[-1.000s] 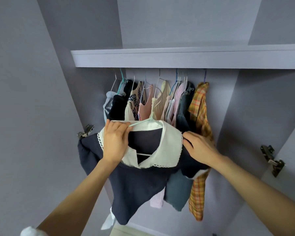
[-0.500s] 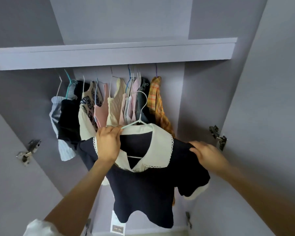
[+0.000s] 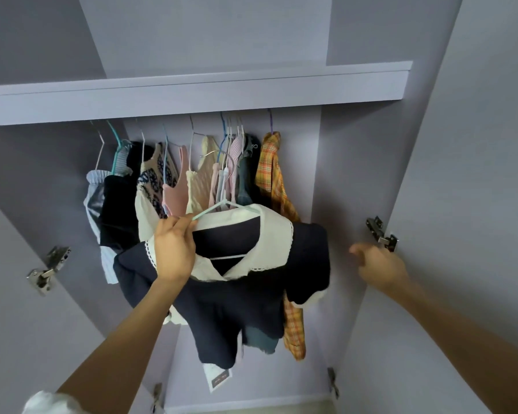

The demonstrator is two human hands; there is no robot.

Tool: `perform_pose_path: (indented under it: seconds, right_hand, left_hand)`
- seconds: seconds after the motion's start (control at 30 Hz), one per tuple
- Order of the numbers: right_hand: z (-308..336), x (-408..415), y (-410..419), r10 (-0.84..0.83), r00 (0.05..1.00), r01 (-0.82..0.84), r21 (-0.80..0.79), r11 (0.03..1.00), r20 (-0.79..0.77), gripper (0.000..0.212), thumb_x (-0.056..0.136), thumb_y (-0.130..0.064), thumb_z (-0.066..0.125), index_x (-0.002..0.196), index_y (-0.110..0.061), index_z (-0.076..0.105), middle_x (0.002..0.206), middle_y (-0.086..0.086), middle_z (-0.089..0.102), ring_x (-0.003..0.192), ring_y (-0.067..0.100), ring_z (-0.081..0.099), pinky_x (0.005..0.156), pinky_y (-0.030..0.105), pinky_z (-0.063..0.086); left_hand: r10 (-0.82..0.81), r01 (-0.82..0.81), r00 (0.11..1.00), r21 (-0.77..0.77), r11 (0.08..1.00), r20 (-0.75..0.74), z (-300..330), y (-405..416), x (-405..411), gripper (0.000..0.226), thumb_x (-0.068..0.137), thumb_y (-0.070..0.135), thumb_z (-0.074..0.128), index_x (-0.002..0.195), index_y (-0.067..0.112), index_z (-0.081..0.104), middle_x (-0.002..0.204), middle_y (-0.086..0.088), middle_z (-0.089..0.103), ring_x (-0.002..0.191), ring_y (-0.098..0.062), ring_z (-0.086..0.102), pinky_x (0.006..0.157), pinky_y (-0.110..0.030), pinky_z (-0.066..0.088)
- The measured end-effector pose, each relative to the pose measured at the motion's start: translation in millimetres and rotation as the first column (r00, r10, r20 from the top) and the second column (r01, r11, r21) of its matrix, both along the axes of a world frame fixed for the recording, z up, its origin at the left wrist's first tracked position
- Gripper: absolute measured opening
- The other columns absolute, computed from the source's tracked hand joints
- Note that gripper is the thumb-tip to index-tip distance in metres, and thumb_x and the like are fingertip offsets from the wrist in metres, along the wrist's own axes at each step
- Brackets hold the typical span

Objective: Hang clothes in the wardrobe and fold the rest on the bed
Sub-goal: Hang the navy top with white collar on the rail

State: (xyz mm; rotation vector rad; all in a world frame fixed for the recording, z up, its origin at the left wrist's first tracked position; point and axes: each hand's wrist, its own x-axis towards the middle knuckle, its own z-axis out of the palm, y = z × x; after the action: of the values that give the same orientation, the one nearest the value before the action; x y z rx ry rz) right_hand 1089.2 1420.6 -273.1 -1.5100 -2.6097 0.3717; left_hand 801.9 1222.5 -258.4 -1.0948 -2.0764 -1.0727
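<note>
head view: left hand [image 3: 174, 252] curls its grip round the shoulder of a pale hanger [image 3: 222, 206], carrying a navy top [image 3: 228, 300] with a white collar, held at centre frame in front of the hung row, its hook not yet over the rail as far as i can judge. right hand [image 3: 377, 264] at 3 o'clock of the top, apart from it, holding nothing, fingers loosely bent, blurred; it sits near a door hinge [image 3: 382, 234]. the rail itself is hidden under the shelf [image 3: 192, 97] at 12 o'clock. below it hang a plaid shirt [image 3: 271, 174], a pink top [image 3: 175, 192] and several others. judgement: most hanging looks done, this piece pending; bed and folding out of view, cannot tell.
</note>
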Motion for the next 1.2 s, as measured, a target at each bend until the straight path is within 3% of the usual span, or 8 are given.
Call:
perform_pose_path:
  seconds: [0.1, 0.23, 0.33, 0.5, 0.63, 0.8, 1.0, 1.2]
  right_hand:
    - [4, -15, -11, 0.196, 0.945, -0.162, 0.146, 0.976, -0.262, 0.047, 0.093, -0.014, 0.046, 0.139, -0.019, 0.039, 0.141, 0.005, 0.041, 0.124, 0.025, 0.045, 0.099, 0.036, 0.037]
    - [19, -40, -28, 0.428, 0.883, -0.383, 0.228, 0.895, -0.194, 0.057, 0.095, -0.026, 0.046, 0.146, -0.018, 0.024, 0.149, 0.000, 0.030, 0.136, 0.019, 0.028, 0.107, 0.034, 0.024]
    - [27, -40, -28, 0.464, 0.875, -0.437, 0.186, 0.880, -0.141, 0.053, 0.095, -0.034, 0.046, 0.143, -0.020, 0.030, 0.136, -0.001, 0.044, 0.125, 0.019, 0.040, 0.100, 0.035, 0.032]
    - [49, -21, -22, 0.471, 0.880, -0.471, 0.017, 0.882, -0.065, 0.021, 0.091, -0.033, 0.051, 0.082, -0.014, 0.050, 0.084, -0.003, 0.048, 0.077, 0.019, 0.051, 0.069, 0.035, 0.041]
    - [68, 2, -19, 0.425, 0.905, -0.422, -0.227, 0.878, -0.038, 0.021, 0.089, -0.023, 0.050, 0.077, -0.006, 0.049, 0.077, 0.002, 0.050, 0.069, 0.014, 0.045, 0.064, 0.034, 0.038]
    - [86, 28, -15, 0.328, 0.943, -0.299, -0.286, 0.910, 0.056, 0.027, 0.088, -0.021, 0.046, 0.064, -0.017, 0.035, 0.068, -0.001, 0.039, 0.066, 0.015, 0.037, 0.061, 0.031, 0.029]
    - [93, 53, -7, 0.142, 0.964, -0.086, -0.240, 0.967, 0.225, 0.032, 0.092, -0.027, 0.041, 0.062, -0.016, 0.036, 0.067, -0.002, 0.040, 0.062, 0.016, 0.041, 0.057, 0.027, 0.030]
    - [84, 46, -3, -0.087, 0.982, 0.103, -0.090, 0.991, 0.166, 0.026, 0.095, -0.034, 0.037, 0.088, -0.012, 0.049, 0.097, 0.007, 0.056, 0.097, 0.026, 0.056, 0.075, 0.028, 0.036]
  left_hand:
    - [-0.002, 0.002, 1.000, -0.018, 1.000, 0.002, -3, -4, -1, 0.018, 0.084, -0.006, 0.060, 0.100, -0.005, 0.069, 0.078, -0.020, 0.062, 0.076, -0.040, 0.054, 0.074, -0.039, 0.046]
    - [-0.069, 0.073, 0.996, -0.068, 0.995, 0.062, -8, 1, 8, 0.017, 0.087, -0.002, 0.060, 0.100, -0.002, 0.070, 0.083, -0.018, 0.064, 0.083, -0.039, 0.055, 0.079, -0.038, 0.046]
    - [-0.128, 0.136, 0.987, -0.079, 0.988, 0.101, -8, 8, 20, 0.016, 0.087, 0.000, 0.060, 0.099, -0.003, 0.070, 0.084, -0.017, 0.064, 0.085, -0.038, 0.054, 0.083, -0.026, 0.039]
    - [-0.274, 0.289, 0.933, -0.035, 0.957, 0.232, -8, 35, 43, 0.016, 0.089, 0.002, 0.059, 0.098, -0.004, 0.070, 0.092, -0.016, 0.061, 0.089, -0.031, 0.057, 0.086, -0.013, 0.031]
    - [-0.350, 0.382, 0.875, -0.033, 0.924, 0.335, -9, 66, 67, 0.020, 0.093, 0.007, 0.055, 0.103, -0.002, 0.069, 0.105, -0.015, 0.061, 0.098, -0.025, 0.058, 0.090, -0.010, 0.029]
    - [-0.425, 0.532, 0.834, -0.305, 0.790, 0.353, -14, 108, 82, 0.014, 0.086, 0.008, 0.062, 0.093, 0.003, 0.072, 0.098, -0.015, 0.066, 0.098, -0.031, 0.058, 0.087, -0.027, 0.039]
    - [-0.423, 0.543, 0.837, -0.440, 0.715, 0.347, -10, 141, 94, 0.021, 0.086, 0.011, 0.052, 0.102, 0.012, 0.067, 0.111, -0.010, 0.060, 0.111, -0.031, 0.052, 0.092, -0.041, 0.045]
    - [-0.345, 0.462, 0.886, -0.540, 0.703, 0.309, 12, 154, 89, 0.035, 0.092, 0.016, 0.046, 0.126, 0.014, 0.052, 0.135, -0.008, 0.042, 0.127, -0.028, 0.035, 0.103, -0.041, 0.037]
